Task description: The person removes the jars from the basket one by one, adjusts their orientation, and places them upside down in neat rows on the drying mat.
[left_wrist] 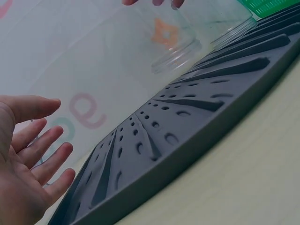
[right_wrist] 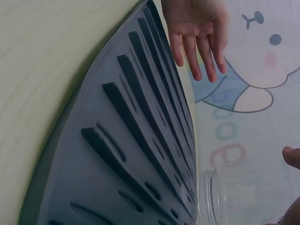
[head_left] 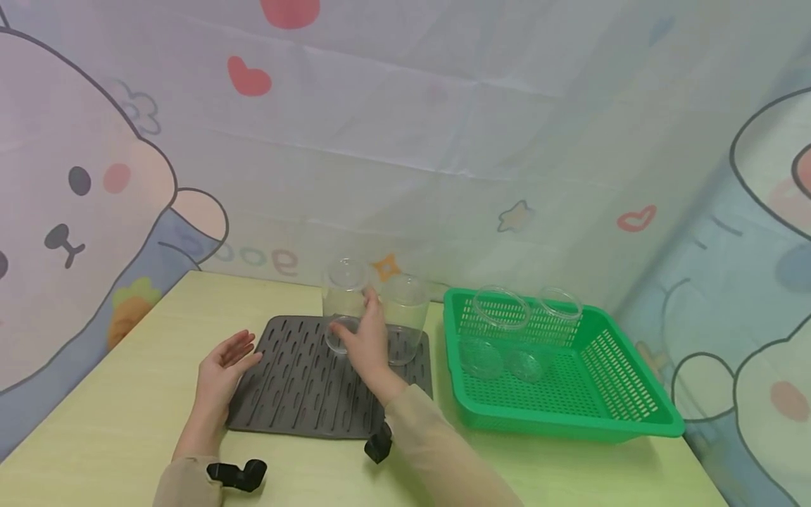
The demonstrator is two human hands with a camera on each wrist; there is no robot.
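Observation:
My right hand grips a clear jar turned mouth down, its thumb on the near side and its fingers on the right side. The jar is over the back left of a dark grey ridged drying mat. In the left wrist view, the threaded mouth of this jar faces the mat. To its right, a second clear jar stands upside down on the mat. My left hand holds nothing; its fingers are spread loosely beside the mat's left edge.
A green slatted plastic basket stands on the pale wooden table, right of the mat. Inside it are two clear round containers, one with a wide rim, the other smaller. A printed cloth hangs behind the table.

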